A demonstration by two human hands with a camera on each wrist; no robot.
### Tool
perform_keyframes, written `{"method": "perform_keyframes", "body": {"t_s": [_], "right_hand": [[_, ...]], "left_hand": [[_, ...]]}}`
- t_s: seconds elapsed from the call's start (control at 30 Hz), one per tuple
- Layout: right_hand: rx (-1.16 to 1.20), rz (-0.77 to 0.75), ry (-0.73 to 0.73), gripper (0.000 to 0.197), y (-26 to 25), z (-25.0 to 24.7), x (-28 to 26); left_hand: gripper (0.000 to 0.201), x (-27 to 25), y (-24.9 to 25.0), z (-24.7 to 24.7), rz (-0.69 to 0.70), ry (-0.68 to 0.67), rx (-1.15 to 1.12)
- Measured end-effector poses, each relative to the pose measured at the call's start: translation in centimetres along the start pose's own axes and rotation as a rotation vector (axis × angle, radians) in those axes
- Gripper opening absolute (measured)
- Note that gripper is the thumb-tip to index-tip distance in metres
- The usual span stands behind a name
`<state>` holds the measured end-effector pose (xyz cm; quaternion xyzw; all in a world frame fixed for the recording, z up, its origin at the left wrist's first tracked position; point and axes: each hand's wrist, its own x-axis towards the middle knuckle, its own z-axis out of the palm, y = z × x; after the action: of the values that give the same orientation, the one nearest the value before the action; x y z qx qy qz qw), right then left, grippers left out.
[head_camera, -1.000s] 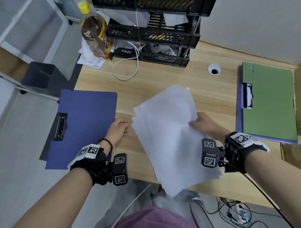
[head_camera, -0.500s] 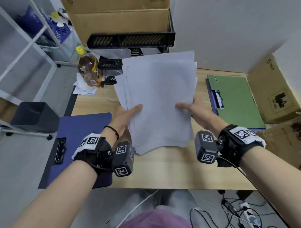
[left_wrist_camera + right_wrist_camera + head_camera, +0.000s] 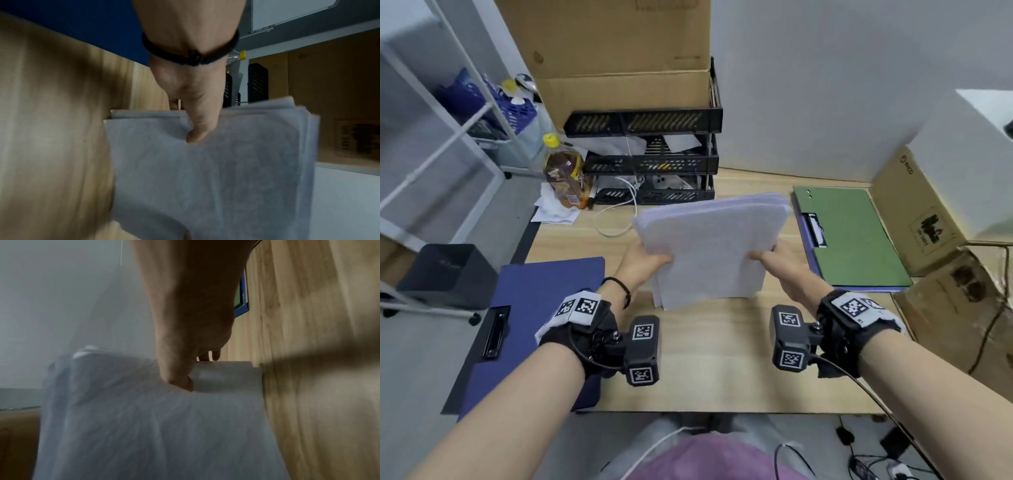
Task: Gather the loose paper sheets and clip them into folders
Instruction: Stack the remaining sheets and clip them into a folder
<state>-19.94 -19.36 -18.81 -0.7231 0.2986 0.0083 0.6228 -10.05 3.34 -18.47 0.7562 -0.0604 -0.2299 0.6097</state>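
At the centre of the frame, both thumbs press down on a stack of paper sheets (image 3: 710, 246) while the fingers curl underneath: the left hand (image 3: 642, 262) pinches the stack's left edge and the right hand (image 3: 779, 262) pinches its right edge. The left wrist view shows the thumb (image 3: 202, 126) lying across the top sheet with the fingers hidden behind the paper; the right wrist view shows the same clamp, thumb (image 3: 176, 374) on top and two fingertips just visible past the edge. The stack stands on its lower edge on the wooden desk (image 3: 722, 359), tilted away from the person, its sheets slightly uneven at the top. A blue clipboard folder (image 3: 534, 308) lies at the lower left of the frame, overhanging the desk edge, its black clip (image 3: 494, 334) at its left side. A green folder (image 3: 851, 236) lies at the right, beside cardboard boxes (image 3: 914, 212). A black tray rack (image 3: 650, 161) and a bottle (image 3: 563, 174) stand at the upper centre
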Motion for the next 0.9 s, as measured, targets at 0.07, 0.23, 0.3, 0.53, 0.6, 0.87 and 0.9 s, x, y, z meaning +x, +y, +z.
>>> {"method": "perform_keyframes", "body": {"t_s": [0.07, 0.23, 0.3, 0.53, 0.6, 0.87, 0.9], "right_hand": [[0.000, -0.043, 0.027, 0.032, -1.3, -0.4, 0.8], [0.113, -0.123, 0.005, 0.037, -3.8, -2.1, 1.6], [0.112, -0.124, -0.009, 0.043, -3.1, -2.7, 1.3], [0.056, -0.106, -0.074, 0.044, -1.2, -2.6, 1.0], [0.053, -0.109, -0.100, 0.042, -1.7, -2.4, 1.3], [0.092, -0.176, -0.079, 0.041, -5.5, -3.7, 2.3], [0.082, -0.167, -0.074, 0.039, -5.0, -3.6, 2.3]], "left_hand": [[0.036, 0.5, 1.5, 0.7, 0.028, 0.055, -0.021], [0.038, 1.6, 4.5, 1.5, 0.103, 0.113, -0.080], [0.039, 1.5, 3.7, 1.5, 0.075, 0.134, -0.070], [0.044, 0.3, 1.1, 3.7, 0.017, 0.164, -0.031], [0.037, 0.4, 1.6, 4.0, 0.006, 0.217, -0.060], [0.032, 2.0, 4.2, 3.4, 0.021, 0.203, -0.118], [0.033, 1.9, 3.8, 3.5, -0.002, 0.204, -0.115]]}}
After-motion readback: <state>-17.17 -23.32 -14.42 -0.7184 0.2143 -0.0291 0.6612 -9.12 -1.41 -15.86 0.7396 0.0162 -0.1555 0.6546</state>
